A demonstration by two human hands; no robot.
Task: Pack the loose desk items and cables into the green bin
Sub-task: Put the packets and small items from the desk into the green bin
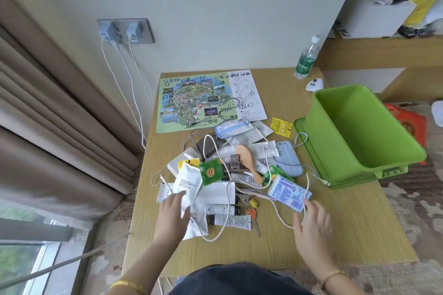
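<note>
Because the green bin (359,132) sits empty at about three o'clock from the pile, tilted with one edge propped on its lid (311,151) so its mouth faces the clutter, I read the layout as set up for short sideways transfers. The loose items lie heaped mid-desk (335,223): sachets, tubes, a wooden hairbrush (249,163), a green tea packet (212,172), keys (251,208), all threaded by a white cable (223,230) that loops out toward six o'clock. Nothing looks packed yet, so I judge the task barely begun.

My left hand (173,213) comes in from seven o'clock, palm down, fingers straight and spread over the white paper sachets (189,184) at the pile's near-left edge; it presses or touches them, gripping nothing. My right hand (311,220) reaches from five o'clock, fingers relaxed and slightly fanned, its fingertips at the near edge of the blue tissue pack (290,191), with the cable running just beside them. Whether it has hold of either I cannot tell for certain; the fingers look uncurled.

The cable's tangle through the heap could drag small things along when lifted.
</note>
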